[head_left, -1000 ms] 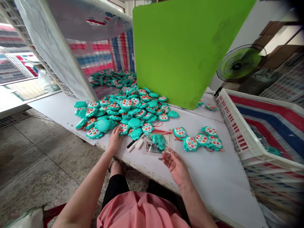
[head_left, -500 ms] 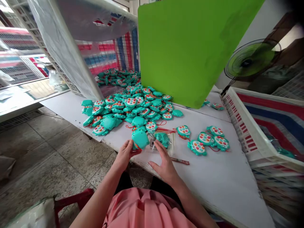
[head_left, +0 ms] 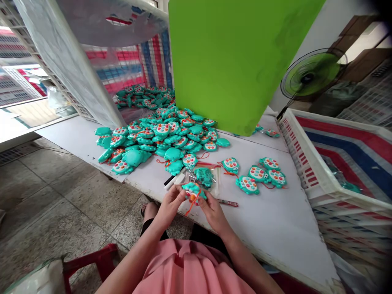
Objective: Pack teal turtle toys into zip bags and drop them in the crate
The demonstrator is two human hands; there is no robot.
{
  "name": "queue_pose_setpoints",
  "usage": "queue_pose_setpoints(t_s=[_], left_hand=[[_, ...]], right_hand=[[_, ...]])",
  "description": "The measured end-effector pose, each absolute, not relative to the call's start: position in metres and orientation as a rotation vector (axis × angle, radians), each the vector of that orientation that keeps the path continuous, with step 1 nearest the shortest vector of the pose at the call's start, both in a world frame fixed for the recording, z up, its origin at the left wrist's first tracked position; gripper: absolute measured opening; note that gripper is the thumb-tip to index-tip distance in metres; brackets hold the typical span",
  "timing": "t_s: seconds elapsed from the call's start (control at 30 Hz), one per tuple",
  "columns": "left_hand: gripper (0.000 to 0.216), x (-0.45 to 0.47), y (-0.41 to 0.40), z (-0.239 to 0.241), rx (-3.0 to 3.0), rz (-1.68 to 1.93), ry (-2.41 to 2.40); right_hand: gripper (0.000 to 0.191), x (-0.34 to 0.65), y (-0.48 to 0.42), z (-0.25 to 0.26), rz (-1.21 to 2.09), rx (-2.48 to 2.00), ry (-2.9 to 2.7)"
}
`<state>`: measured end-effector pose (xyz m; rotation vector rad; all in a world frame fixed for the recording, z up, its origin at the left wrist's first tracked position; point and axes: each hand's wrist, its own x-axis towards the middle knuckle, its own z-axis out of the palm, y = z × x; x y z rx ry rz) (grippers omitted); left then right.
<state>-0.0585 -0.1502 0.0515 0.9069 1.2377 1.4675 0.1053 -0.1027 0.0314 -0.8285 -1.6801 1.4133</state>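
Observation:
Between my two hands, above the table's front edge, is a teal turtle-shaped toy (head_left: 190, 188) with an orange cord hanging from it. My left hand (head_left: 172, 203) grips its left side, and my right hand (head_left: 212, 207) is closed on its right side. Just behind the toy lies a clear plastic bag (head_left: 204, 177) with a teal item in it. A black-and-white marker-like stick (head_left: 174, 181) rests left of the bag. A thin reddish stick (head_left: 228, 203) lies to the right of my right hand.
A large heap of turtle toys (head_left: 162, 130) spills from a tipped white crate (head_left: 107, 98). Several separate toys (head_left: 258, 173) lie to the right. A green board (head_left: 239, 61) stands behind. Another white crate (head_left: 324, 185) and a fan (head_left: 308, 77) are at the right.
The toy in my left hand has turned from its plain back to its buttoned face and moved right. My right hand, open before, has closed on it. The view has shifted slightly.

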Motion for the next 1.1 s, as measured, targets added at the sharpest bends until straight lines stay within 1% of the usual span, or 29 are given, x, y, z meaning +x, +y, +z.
queue_pose_setpoints(t_s=[0.07,0.1,0.17,0.27,0.4,0.43,0.53,0.6,0.73,0.87,0.93,1.03,1.1], left_hand=[[0.032,-0.055,-0.151,0.05,0.826,1.493,1.161],[0.036,-0.053,-0.152,0.05,0.795,1.488,1.146],[0.044,-0.05,-0.154,0.049,0.776,1.46,1.149],[0.043,-0.047,-0.157,0.047,0.816,1.371,1.145],[0.049,-0.045,-0.161,0.045,0.911,1.298,1.106],[0.055,-0.044,-0.162,0.044,0.943,1.291,1.101],[0.084,-0.04,-0.163,0.043,1.004,1.27,1.085],[0.093,-0.039,-0.163,0.041,1.016,1.261,1.106],[0.088,-0.039,-0.163,0.037,1.023,1.258,1.146],[0.087,-0.042,-0.164,0.04,1.067,1.221,1.129],[0.079,-0.043,-0.165,0.042,1.123,1.22,1.125],[0.059,-0.045,-0.165,0.042,1.156,1.254,1.172],[0.053,-0.047,-0.164,0.04,1.117,1.264,1.192]], right_hand=[[0.036,0.101,-0.106,0.025,1.722,-0.857,-1.353],[0.036,0.1,-0.108,0.022,1.828,-0.865,-1.207],[0.04,0.097,-0.111,0.017,1.939,-0.875,-1.009],[0.045,0.096,-0.114,0.016,1.971,-0.867,-0.947],[0.043,0.099,-0.113,0.02,1.884,-0.826,-1.067],[0.042,0.099,-0.113,0.02,1.857,-0.838,-1.093],[0.041,0.1,-0.113,0.019,1.828,-0.876,-1.108],[0.041,0.1,-0.113,0.018,1.88,-0.85,-1.055],[0.042,0.097,-0.114,0.02,2.01,-0.715,-0.906],[0.044,0.099,-0.113,0.025,2.048,-0.686,-0.899],[0.044,0.102,-0.113,0.026,2.075,-0.71,-0.95],[0.046,0.105,-0.114,0.027,2.1,-0.717,-1.025],[0.047,0.106,-0.114,0.026,2.11,-0.693,-1.042]])
